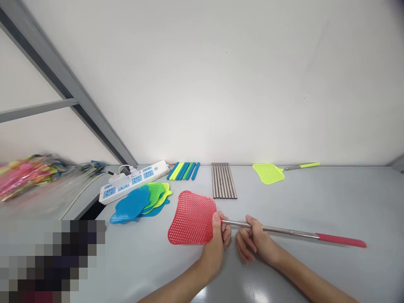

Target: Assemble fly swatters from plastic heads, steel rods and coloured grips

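Note:
A red fly swatter point(193, 219) with a drawn-out metal rod and a red grip spans the front of the table, its mesh head to the left. My left hand point(217, 235) is closed around its neck, thumb on the lower edge of the head. Farther right along the rod, my right hand point(257, 240) pinches the metal between thumb and curled fingers. The grip end sticks out to the right, beyond both hands. Behind my hands lies a row of metal rods point(224, 181), side by side.
Blue, green and yellow swatter heads point(132, 205) overlap at the left, near a white power strip point(135, 181) with plugs. Several coloured grips point(183, 171) lie by the wall. A yellow fly swatter point(269, 173) rests at the back right. Bagged colourful items point(31, 174) are far left.

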Demonstrator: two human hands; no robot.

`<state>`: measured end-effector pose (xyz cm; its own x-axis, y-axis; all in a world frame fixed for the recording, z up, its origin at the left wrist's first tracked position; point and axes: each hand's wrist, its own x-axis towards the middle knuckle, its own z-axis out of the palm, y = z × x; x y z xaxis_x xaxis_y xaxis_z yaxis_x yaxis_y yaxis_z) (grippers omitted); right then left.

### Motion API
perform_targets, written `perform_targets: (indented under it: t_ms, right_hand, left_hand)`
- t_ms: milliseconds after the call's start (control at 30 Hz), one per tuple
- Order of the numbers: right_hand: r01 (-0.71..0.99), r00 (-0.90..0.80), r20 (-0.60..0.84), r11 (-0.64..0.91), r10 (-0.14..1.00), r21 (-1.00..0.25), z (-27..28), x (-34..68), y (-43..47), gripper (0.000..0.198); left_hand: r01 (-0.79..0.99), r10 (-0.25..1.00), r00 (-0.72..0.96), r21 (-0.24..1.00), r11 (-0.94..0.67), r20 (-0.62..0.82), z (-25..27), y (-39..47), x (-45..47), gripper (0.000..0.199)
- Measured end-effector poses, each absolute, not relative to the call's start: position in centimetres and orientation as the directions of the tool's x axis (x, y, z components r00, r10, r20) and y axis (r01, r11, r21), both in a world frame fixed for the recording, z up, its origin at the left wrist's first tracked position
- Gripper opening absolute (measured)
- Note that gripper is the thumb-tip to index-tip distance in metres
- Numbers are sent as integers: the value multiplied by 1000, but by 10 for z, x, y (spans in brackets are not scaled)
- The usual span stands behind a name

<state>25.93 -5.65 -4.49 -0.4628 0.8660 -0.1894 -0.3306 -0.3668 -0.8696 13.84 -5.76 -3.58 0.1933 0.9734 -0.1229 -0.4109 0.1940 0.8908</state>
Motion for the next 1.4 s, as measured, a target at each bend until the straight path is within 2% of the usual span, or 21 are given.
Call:
perform_targets:
  t_ms: [200, 367, 500, 633, 900, 1067, 1400]
  right_hand:
    - [-331, -454, -166, -339, 875, -881, -44, 261, -52, 54]
    - [-344, -393, -130, -276, 910, -898, -45, 259, -50, 55]
    - [-376, -247, -86, -177, 965, -910, -43, 257, -48, 55]
    - [-410, -74, -85, -108, 994, -906, -41, 259, -43, 51]
    - [-567, -6, -116, -99, 993, -818, -38, 263, -40, 50]
    - [-630, 54, -175, -102, 983, -770, -34, 267, -37, 50]
    - [-632, 101, -185, -80, 978, -770, -39, 266, -35, 47]
  left_hand:
    - [-360, 974, 178, 912, 194, -137, -31, -54, 139, 40]
    - [-310, 986, 91, 936, 164, -142, -25, -51, 137, 39]
    - [-294, 992, -13, 949, 114, -123, -26, -51, 137, 39]
    - [-355, 987, -80, 929, 101, -138, -29, -49, 137, 38]
    - [-378, 981, -89, 917, 129, -174, -34, -46, 135, 44]
    - [-382, 980, -139, 921, 77, -139, -29, -43, 134, 41]
    - [-394, 983, -163, 919, 16, -87, -26, -38, 133, 37]
